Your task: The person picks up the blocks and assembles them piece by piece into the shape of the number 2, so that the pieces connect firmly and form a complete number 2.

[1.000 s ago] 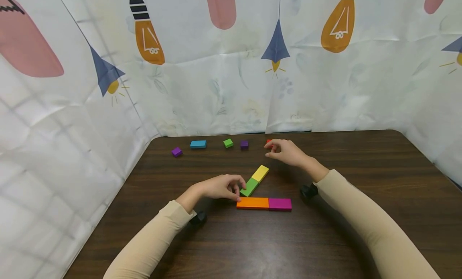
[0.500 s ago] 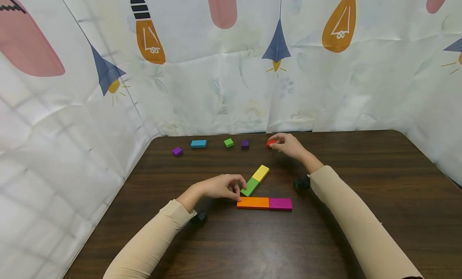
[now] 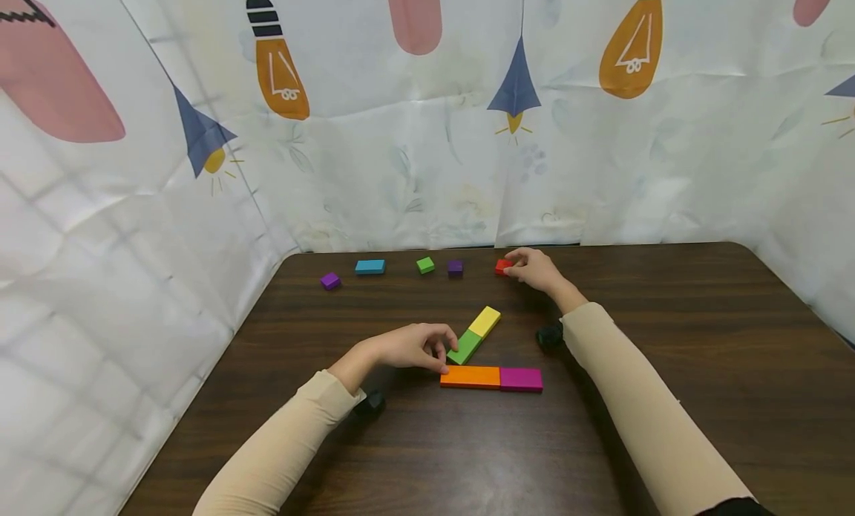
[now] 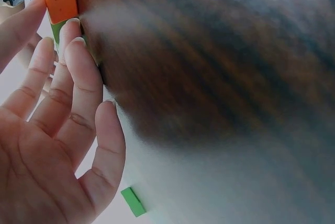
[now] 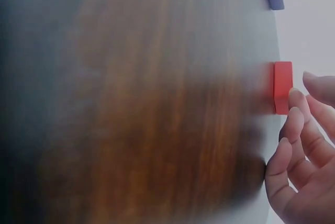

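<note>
Red block [image 5: 282,85] on table [image 3: 454,456] — right hand [image 3: 534,269] alongside.

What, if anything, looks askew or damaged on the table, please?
No damage or spill shows. The yellow block and long green block meet end to end but slant, while the orange block and magenta block lie straight across; that looks askew, though perhaps deliberate.
</note>
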The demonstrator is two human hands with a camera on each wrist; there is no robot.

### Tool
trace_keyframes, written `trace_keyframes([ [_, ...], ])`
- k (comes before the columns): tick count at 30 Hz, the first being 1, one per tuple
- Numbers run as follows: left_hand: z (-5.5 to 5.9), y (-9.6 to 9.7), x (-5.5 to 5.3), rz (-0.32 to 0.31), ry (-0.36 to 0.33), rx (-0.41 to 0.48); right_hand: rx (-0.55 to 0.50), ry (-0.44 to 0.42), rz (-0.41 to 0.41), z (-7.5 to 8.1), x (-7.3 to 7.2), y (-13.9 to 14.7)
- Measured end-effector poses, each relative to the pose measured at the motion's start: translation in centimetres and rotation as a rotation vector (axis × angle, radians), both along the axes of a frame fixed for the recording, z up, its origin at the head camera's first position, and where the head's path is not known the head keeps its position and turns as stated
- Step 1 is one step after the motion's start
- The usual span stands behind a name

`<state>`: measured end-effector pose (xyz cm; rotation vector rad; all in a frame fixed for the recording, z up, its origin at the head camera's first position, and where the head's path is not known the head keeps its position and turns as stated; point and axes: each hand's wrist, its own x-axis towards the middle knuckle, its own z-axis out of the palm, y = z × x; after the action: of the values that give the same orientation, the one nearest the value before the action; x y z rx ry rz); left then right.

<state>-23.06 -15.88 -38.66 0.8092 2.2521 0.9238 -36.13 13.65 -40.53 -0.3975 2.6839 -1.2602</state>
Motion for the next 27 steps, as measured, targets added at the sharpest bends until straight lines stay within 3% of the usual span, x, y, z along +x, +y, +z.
trace_keyframes([
  [21, -0.30, -0.20, -0.40, -0.030, 0.012, -0.009, 0.098, -0.022, -0.039, 0.03, -0.61, -0.73],
  [27, -0.30, -0.05, -0.28, -0.011, 0.000, -0.008, 0.092, -0.021, -0.040, -0.01, -0.60, -0.51],
])
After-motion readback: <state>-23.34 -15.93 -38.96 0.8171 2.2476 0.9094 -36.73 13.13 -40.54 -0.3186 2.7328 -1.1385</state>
